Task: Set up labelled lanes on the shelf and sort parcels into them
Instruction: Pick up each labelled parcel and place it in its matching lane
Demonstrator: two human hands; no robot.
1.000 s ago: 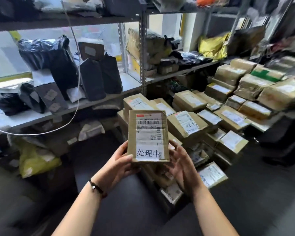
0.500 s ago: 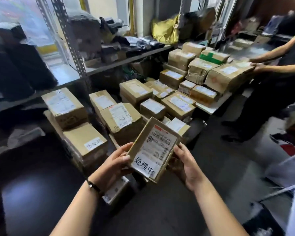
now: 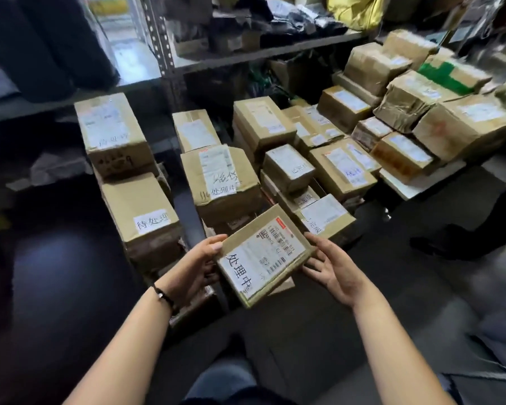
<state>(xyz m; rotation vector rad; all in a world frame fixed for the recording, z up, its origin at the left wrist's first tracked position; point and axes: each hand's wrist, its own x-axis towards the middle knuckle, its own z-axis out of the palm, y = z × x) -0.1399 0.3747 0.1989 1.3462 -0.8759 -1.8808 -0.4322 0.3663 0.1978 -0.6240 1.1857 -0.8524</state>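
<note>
I hold a flat brown parcel (image 3: 263,255) with a white shipping label and handwritten characters, tilted, low over the floor stacks. My left hand (image 3: 197,267) grips its left edge, thumb on top. My right hand (image 3: 330,267) supports its right edge with fingers spread underneath. Just beyond stand stacked brown boxes: one with a handwritten label (image 3: 140,211) on the left, a box (image 3: 219,182) marked with the same characters as my parcel in the middle, and a smaller labelled box (image 3: 324,217) to the right.
A metal shelf upright (image 3: 158,45) rises behind the stacks, with dark bags on the shelf boards. Several taped boxes (image 3: 406,97) are piled at the right. A person's dark shoe (image 3: 462,244) stands on the dark floor at the right.
The view has dropped and swung towards the floor stacks. The parcel went from upright to tilted and lower, and my right hand opened out beneath its edge.
</note>
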